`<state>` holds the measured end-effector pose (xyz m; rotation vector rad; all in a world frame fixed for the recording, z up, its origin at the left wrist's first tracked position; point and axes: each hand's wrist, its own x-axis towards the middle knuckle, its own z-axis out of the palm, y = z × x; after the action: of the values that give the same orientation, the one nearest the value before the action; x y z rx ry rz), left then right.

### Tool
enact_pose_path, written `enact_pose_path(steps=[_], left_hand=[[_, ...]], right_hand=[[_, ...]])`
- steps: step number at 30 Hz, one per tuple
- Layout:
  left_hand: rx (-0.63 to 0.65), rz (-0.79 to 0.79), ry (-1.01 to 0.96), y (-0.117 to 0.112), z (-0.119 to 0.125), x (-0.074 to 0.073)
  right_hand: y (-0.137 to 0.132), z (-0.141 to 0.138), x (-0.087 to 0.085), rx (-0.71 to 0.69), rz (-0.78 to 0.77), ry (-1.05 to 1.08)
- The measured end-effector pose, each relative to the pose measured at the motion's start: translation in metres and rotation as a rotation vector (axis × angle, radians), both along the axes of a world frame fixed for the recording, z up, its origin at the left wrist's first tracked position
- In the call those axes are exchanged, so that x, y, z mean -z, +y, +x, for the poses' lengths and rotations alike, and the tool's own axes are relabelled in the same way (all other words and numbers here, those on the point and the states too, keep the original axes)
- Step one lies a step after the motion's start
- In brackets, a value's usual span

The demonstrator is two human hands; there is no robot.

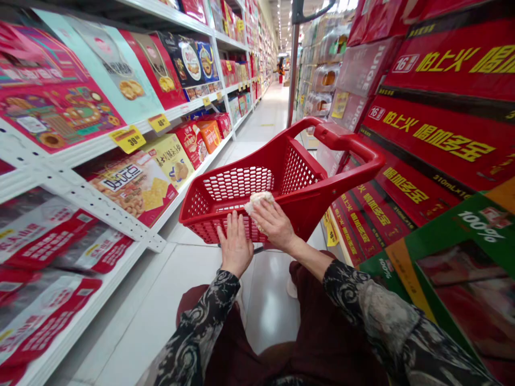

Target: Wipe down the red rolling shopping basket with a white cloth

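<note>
A red plastic shopping basket [237, 182] with a long pull handle [354, 142] stands in front of me on the floor. My right hand [273, 222] presses a crumpled whitish cloth [260, 198] against the basket's near side, by the rim. The cloth sticks out beyond the fingertips; the rest of it is under the hand. Flat on the same perforated side, a little to the left, lies my left hand [234, 244] with its fingers stretched out and nothing in them. The basket's interior shows no goods in the part I can see.
Shelves [96, 142] with boxed snacks and yellow price tags run along the left. Stacked red drink cartons [438, 139] and a green carton [454, 257] crowd the right. A metal post [293, 75] rises behind the basket. Far down the aisle is a person [280, 69].
</note>
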<state>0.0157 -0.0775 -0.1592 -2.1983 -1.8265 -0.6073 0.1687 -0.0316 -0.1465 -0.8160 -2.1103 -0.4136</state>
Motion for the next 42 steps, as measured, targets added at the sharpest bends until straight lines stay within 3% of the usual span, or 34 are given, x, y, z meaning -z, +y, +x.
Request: enact_pose_path(steps=[4, 6, 8, 14, 16, 20, 24, 26, 31, 33, 35, 40, 42], left_hand=[[-0.014, -0.017, 0.026, -0.004, -0.007, 0.005], [-0.021, -0.032, 0.038, -0.007, -0.012, 0.009], [-0.036, -0.045, 0.045, -0.009, -0.019, 0.010], [-0.107, -0.031, 0.026, -0.003, -0.033, 0.004], [-0.123, -0.021, 0.032, -0.002, -0.035, 0.004], [-0.142, -0.064, 0.049, -0.007, -0.042, 0.011], [-0.178, -0.122, 0.043, -0.016, -0.051, 0.020], [-0.195, -0.127, 0.033, -0.017, -0.056, 0.020], [-0.238, -0.096, -0.009, -0.008, -0.066, 0.012], [-0.267, -0.087, -0.019, -0.004, -0.070, 0.010], [-0.281, -0.091, -0.013, -0.004, -0.072, 0.010], [-0.274, -0.141, 0.013, -0.012, -0.076, 0.019], [-0.282, -0.154, 0.009, -0.014, -0.079, 0.021]], right_hand=[[-0.002, -0.016, 0.036, -0.091, -0.065, -0.108], [-0.007, -0.020, 0.046, -0.120, -0.080, -0.133], [-0.012, -0.024, 0.042, -0.148, -0.071, -0.126], [-0.005, -0.043, 0.001, -0.169, 0.000, -0.031], [0.003, -0.050, 0.000, -0.175, -0.008, -0.046], [0.012, -0.058, 0.029, -0.200, -0.066, -0.127], [0.004, -0.056, 0.053, -0.230, -0.052, -0.205], [-0.001, -0.057, 0.050, -0.253, -0.017, -0.210], [0.002, -0.077, 0.014, -0.272, 0.012, -0.132], [0.009, -0.088, 0.008, -0.267, -0.014, -0.137], [0.015, -0.095, 0.015, -0.274, -0.038, -0.182], [0.014, -0.093, 0.057, -0.311, -0.137, -0.354], [0.009, -0.091, 0.063, -0.319, -0.167, -0.384]])
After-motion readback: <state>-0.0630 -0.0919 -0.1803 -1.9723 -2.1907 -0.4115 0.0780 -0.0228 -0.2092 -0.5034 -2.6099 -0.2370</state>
